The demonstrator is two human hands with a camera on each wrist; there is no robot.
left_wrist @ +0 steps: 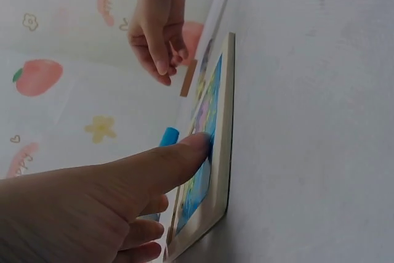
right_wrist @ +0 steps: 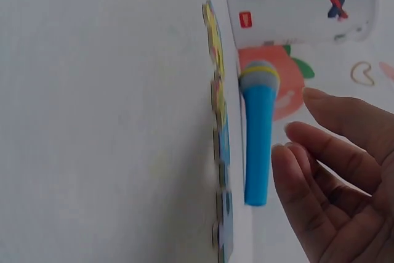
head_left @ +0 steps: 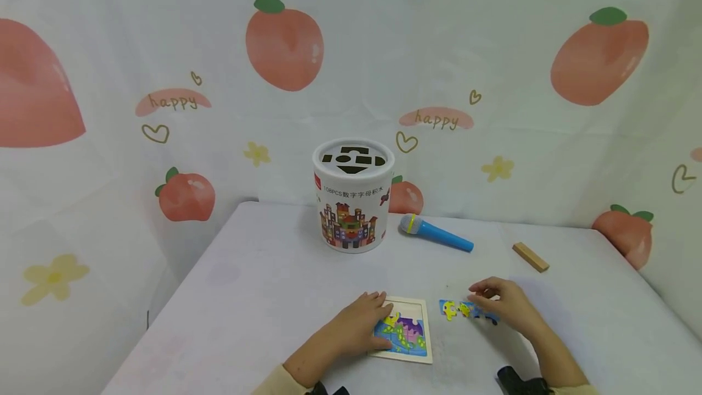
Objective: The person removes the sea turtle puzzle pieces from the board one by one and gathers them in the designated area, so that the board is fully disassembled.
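Note:
A square jigsaw puzzle point(head_left: 408, 337) in a pale wooden frame lies on the table, its lower part filled with coloured pieces and a bare strip along the top. My left hand point(head_left: 359, 325) rests on its left side; the left wrist view shows the thumb point(left_wrist: 194, 146) pressing on the picture. To the right lie several loose puzzle pieces point(head_left: 450, 309) in a row. Above the right end of that row hovers my right hand point(head_left: 507, 303), fingers loosely bent. In the right wrist view, a gap shows between thumb and fingers, with nothing held.
A white block bucket point(head_left: 353, 212) with shaped holes in its lid stands at the back. Beside it lies a blue toy microphone point(head_left: 439, 234). A wooden block point(head_left: 531, 257) lies farther right. Behind the table point(head_left: 263, 273) hangs a fruit-printed cloth point(head_left: 340, 114).

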